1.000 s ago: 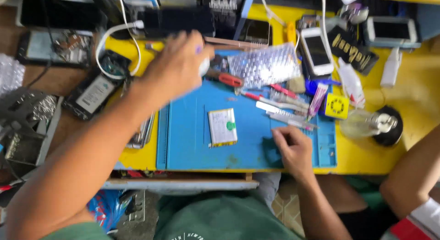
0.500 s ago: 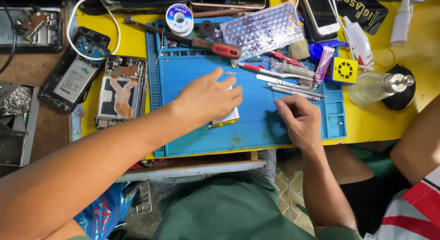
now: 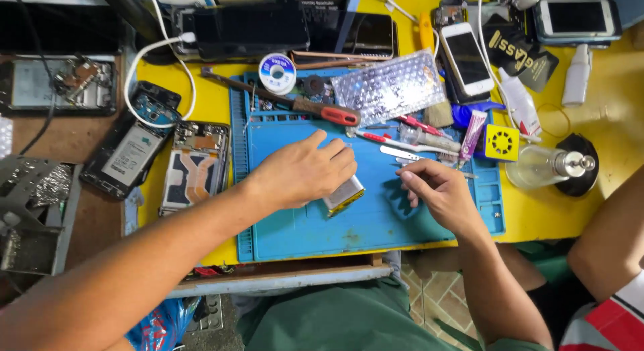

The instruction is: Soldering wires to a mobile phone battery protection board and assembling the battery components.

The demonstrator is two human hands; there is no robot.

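My left hand [image 3: 305, 171] rests on the blue work mat [image 3: 376, 223] and grips a small flat silver battery [image 3: 343, 195], tilting it up on one edge. To the right of the battery, my right hand [image 3: 436, 190] lies on the mat with its fingers curled and pinched together; whether anything small is between them I cannot tell. Just beyond the right hand lie tweezers [image 3: 409, 152] and a red-handled screwdriver [image 3: 295, 101].
Two opened phones [image 3: 131, 142] [image 3: 196, 166] lie left of the mat on the yellow table [image 3: 604, 116]. A solder spool [image 3: 276, 73], bubble wrap [image 3: 389, 86], a white phone [image 3: 466, 59] and a glass dispenser bottle [image 3: 547, 166] stand behind and right. Another person's arm [image 3: 607, 237] is at the right edge.
My left hand came back from the far side of the table to the mat and took hold of the battery, lifting it onto its edge. My right hand stayed on the mat.
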